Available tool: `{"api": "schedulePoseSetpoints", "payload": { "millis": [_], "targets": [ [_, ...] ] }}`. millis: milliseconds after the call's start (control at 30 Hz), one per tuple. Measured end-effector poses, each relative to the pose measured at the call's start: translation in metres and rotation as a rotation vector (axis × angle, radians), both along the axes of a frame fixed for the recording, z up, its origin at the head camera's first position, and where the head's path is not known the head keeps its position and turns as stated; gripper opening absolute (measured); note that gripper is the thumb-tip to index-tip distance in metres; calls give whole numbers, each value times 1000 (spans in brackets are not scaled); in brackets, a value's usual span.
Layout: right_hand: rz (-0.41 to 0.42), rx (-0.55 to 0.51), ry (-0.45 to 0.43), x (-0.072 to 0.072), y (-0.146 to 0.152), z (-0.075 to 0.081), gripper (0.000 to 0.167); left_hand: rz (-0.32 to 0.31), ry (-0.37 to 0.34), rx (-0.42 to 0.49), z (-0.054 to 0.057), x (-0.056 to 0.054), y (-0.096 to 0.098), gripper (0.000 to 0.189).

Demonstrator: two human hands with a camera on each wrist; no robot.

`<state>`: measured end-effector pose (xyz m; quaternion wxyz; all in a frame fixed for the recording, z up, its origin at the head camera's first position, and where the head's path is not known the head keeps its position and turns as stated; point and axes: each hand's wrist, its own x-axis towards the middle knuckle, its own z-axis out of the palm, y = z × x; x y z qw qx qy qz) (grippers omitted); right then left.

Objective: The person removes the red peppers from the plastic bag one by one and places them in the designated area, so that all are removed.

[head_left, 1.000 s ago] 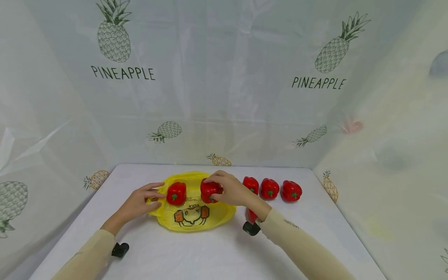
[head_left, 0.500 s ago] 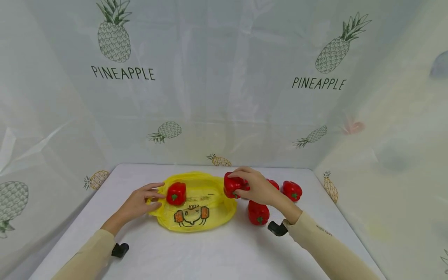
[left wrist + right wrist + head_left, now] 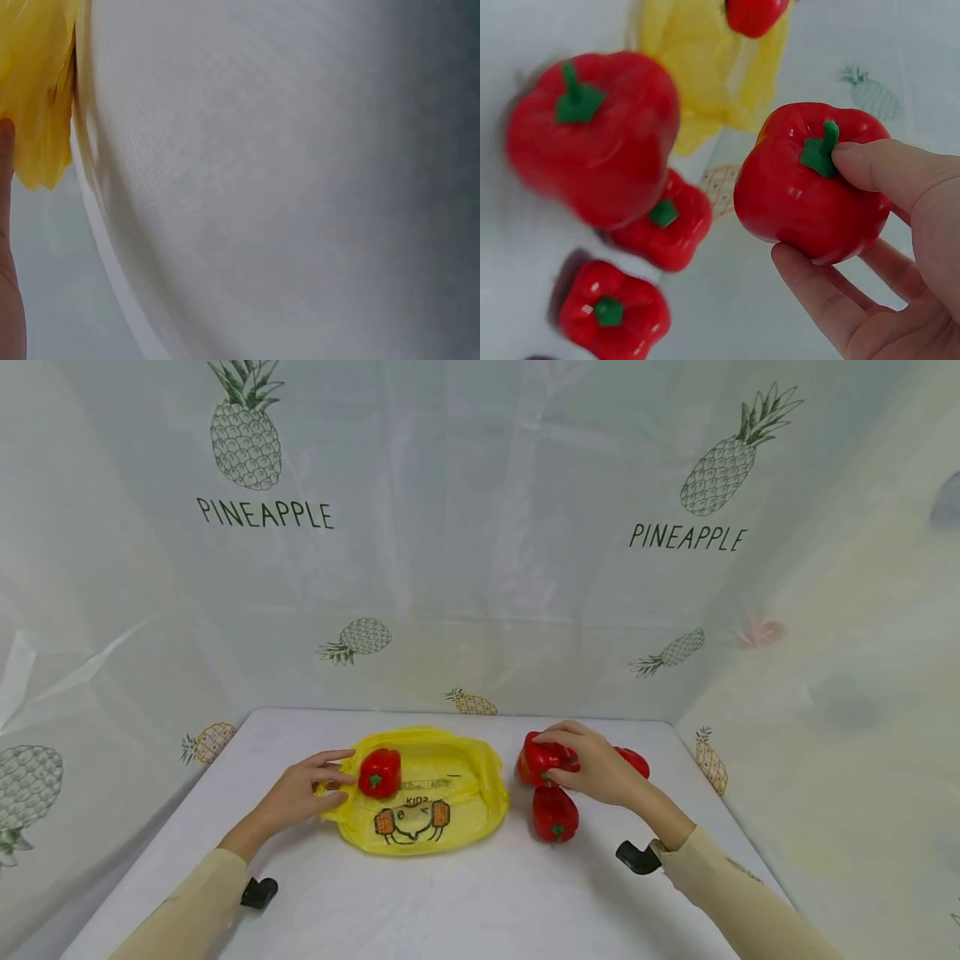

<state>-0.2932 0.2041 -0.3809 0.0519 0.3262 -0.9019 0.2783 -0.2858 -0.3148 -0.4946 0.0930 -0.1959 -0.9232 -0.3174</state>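
Observation:
My right hand [image 3: 592, 764] holds a red bell pepper [image 3: 802, 202] just right of the yellow plastic bag [image 3: 442, 822]. Its thumb presses near the green stem and the fingers lie under the pepper. At the bag's left edge rests my left hand [image 3: 300, 793], fingers spread and fairly straight, touching the yellow plastic. A second bell pepper [image 3: 380, 773] sits on the bag beside those fingertips. Closer to me, below the held one, stands another bell pepper [image 3: 556, 814]. Behind the right hand, a bell pepper [image 3: 632, 762] is partly covered.
In the right wrist view, more bell peppers [image 3: 615, 309] stand on the white table [image 3: 420, 906]. A pineapple-printed sheet [image 3: 480, 568] hangs behind the table and along its sides.
My right hand has carried the bell pepper rightward, from over the bag to the table area beside it. The left hand and the bag have stayed in place.

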Motion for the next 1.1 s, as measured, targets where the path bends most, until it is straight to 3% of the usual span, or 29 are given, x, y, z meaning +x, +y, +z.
{"api": "schedulePoseSetpoints", "payload": {
  "millis": [633,1100],
  "targets": [
    [-18,3,97,1,60,-15,55,22,-5,-10,3,1,2,24],
    [-12,7,84,12,88,-30,54,21,-1,-11,3,2,2,23]
  ]
}}
